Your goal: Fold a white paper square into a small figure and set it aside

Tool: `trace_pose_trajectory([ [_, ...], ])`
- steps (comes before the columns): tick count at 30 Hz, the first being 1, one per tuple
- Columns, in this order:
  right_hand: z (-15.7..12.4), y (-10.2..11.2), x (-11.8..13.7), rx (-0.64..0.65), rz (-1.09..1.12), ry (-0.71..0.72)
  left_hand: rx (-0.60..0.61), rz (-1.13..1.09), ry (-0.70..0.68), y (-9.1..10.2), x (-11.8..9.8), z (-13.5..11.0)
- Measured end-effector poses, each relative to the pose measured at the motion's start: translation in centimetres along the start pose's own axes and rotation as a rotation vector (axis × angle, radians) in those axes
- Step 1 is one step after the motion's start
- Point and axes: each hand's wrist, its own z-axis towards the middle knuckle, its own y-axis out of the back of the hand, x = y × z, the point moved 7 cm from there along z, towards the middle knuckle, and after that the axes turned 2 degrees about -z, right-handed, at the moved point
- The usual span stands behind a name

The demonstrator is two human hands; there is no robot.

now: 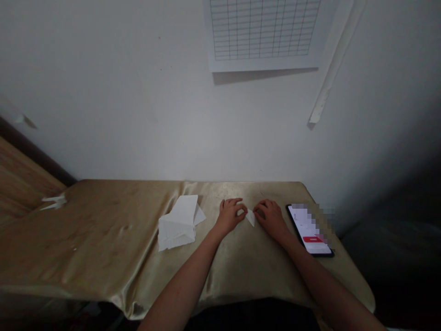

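Two hands (231,215) (272,219) pinch a small white paper triangle (251,218) that lies between them.

The paper (251,217) is white, the tablecloth (99,230) gold (the chart (265,37) gridded).

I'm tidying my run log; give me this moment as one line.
left hand: pinching small white paper | right hand: seemingly pinching its right side | white sheets: left of hands | phone: right, screen lit
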Motion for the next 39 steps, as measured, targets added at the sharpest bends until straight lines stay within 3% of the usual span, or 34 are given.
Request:
trace_pose_trajectory([
  [20, 0.1, 0.2, -0.1, -0.009, 0.036, -0.004, -0.034, -0.005, -0.049, 0.3, -0.3, 0.0],
  [39, -0.7, 0.9, 0.1, 0.122, 0.107, 0.075, 0.014, 0.006, -0.031, 0.1, -1.3, -1.0],
])
